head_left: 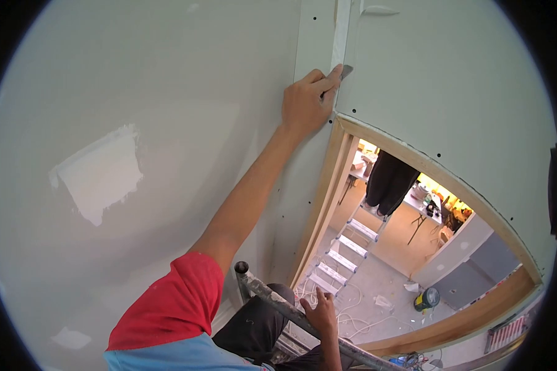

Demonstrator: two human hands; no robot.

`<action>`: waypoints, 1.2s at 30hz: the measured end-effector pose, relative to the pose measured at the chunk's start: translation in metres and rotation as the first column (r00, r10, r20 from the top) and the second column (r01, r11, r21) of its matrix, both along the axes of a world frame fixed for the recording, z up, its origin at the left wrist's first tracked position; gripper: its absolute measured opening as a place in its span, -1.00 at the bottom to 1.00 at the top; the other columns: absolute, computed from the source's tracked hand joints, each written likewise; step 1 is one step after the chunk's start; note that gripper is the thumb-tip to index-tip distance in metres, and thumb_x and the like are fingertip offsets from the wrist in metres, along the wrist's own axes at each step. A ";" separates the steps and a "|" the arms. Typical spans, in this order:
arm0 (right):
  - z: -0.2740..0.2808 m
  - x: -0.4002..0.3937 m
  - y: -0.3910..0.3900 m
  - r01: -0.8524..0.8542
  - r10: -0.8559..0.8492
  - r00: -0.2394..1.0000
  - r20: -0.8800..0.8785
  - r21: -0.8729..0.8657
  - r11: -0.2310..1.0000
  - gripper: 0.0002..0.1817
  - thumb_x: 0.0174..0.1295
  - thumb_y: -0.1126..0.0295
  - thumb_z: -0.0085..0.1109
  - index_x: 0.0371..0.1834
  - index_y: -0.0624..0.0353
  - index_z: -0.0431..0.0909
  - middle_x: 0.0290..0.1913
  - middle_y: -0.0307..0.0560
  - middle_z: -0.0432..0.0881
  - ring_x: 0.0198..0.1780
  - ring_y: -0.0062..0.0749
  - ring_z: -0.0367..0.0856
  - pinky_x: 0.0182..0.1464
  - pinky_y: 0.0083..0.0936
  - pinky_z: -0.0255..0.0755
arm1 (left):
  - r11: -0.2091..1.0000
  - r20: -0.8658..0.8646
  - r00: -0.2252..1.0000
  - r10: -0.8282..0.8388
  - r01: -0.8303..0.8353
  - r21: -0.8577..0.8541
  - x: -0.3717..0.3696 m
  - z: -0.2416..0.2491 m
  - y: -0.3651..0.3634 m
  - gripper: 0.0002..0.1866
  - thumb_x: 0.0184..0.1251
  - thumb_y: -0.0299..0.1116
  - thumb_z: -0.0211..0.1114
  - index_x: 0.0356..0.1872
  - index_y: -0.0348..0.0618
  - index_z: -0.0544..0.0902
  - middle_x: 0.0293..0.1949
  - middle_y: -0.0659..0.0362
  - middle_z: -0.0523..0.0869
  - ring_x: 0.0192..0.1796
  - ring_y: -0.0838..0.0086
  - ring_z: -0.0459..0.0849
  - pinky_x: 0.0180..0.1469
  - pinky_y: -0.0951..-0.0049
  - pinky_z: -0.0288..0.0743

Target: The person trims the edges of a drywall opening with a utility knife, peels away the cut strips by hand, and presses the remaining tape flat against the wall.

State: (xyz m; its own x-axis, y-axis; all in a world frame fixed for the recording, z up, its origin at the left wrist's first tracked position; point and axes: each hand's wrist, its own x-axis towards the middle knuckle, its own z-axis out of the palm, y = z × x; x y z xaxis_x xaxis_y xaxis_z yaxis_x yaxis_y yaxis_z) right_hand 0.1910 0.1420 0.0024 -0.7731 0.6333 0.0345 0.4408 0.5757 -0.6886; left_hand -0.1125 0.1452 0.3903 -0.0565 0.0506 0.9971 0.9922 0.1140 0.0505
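Observation:
My left hand (pixel 308 102) reaches up to the wall corner above the door frame, closed around a small putty knife (pixel 346 72). The blade's grey end shows past my fingertips, while my palm hides the handle. White joint tape (pixel 340 40) runs up the seam beside it, between two drywall boards. Lower down, my right hand (pixel 320 312) is next to a metal scaffold rail (pixel 278 301), fingers loosely apart and nothing in them. The wooden door frame (pixel 332 185) begins just below my left hand.
White filler patches (pixel 102 176) mark the left wall. Through the doorway, a person's dark-trousered legs (pixel 390 182) stand on a stepladder (pixel 342 256). Cables (pixel 359 321) and a bucket (pixel 427 299) lie about the floor below. A cluttered table (pixel 424 201) stands farther back.

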 end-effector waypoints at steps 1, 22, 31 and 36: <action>-0.002 0.000 0.001 -0.001 0.001 1.000 -0.001 0.005 1.000 -0.15 0.20 0.04 0.46 0.43 0.38 0.41 0.28 0.52 0.46 0.25 0.36 0.57 0.26 -0.05 0.52 | 1.000 0.002 1.000 0.000 0.000 -0.001 0.001 -0.003 0.000 -0.60 0.33 -0.40 0.36 0.18 0.17 0.77 -0.43 0.22 0.63 -0.48 0.29 0.63 -0.41 0.30 0.53; 0.000 -0.001 0.001 0.010 -0.009 0.999 0.045 -0.018 1.000 -0.19 0.26 -0.02 0.41 0.42 0.35 0.44 0.28 0.50 0.48 0.29 0.32 0.54 0.33 -0.08 0.46 | 0.997 -0.009 1.000 0.014 -0.015 -0.077 0.003 -0.062 -0.010 -0.55 0.29 -0.43 0.37 0.21 0.17 0.75 -0.41 0.26 0.69 -0.48 0.38 0.67 -0.46 0.34 0.54; -0.020 -0.006 0.015 -0.052 0.057 0.986 0.155 -0.036 0.998 -0.16 0.28 -0.14 0.34 0.42 0.31 0.47 0.27 0.48 0.54 0.34 0.28 0.52 0.40 -0.08 0.39 | 0.974 0.075 0.995 -0.068 0.049 0.222 0.004 -0.028 -0.019 -0.67 0.33 -0.35 0.42 0.10 0.16 0.81 -0.46 0.24 0.65 -0.51 0.38 0.62 -0.45 0.35 0.51; -0.019 -0.004 0.014 -0.053 0.062 0.989 0.138 -0.068 0.996 -0.16 0.27 -0.16 0.34 0.42 0.30 0.48 0.26 0.48 0.55 0.31 0.29 0.54 0.38 -0.08 0.40 | 0.981 -0.068 0.996 -0.050 0.061 0.182 -0.001 -0.004 -0.004 -0.70 0.34 -0.28 0.45 0.08 0.21 0.83 -0.49 0.27 0.61 -0.56 0.41 0.57 -0.50 0.36 0.44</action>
